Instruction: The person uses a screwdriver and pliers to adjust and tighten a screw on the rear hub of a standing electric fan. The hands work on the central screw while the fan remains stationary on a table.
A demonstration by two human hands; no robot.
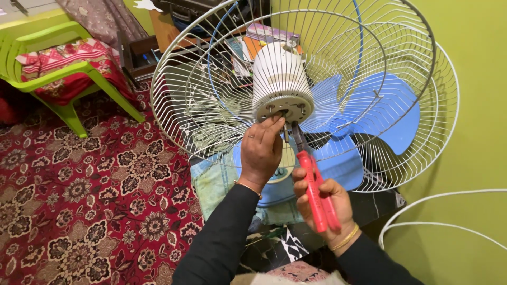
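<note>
A white fan motor housing [279,76] with a grey round face plate [283,107] sits inside a white wire fan guard [174,74]. My left hand [261,151] reaches up with its fingertips pinched at the centre of the face plate. My right hand [323,203] grips red-handled pliers [316,191], whose dark jaws touch the plate's centre beside my left fingers. Blue fan blades [380,113] lie behind, against a second wire guard [443,105].
A red floral carpet [79,200] covers the floor at left. A lime green plastic chair [58,63] holds a red patterned cushion. A green wall [475,158] stands at right, with a white cable [438,211] looping along it. Books and clutter lie behind the guard.
</note>
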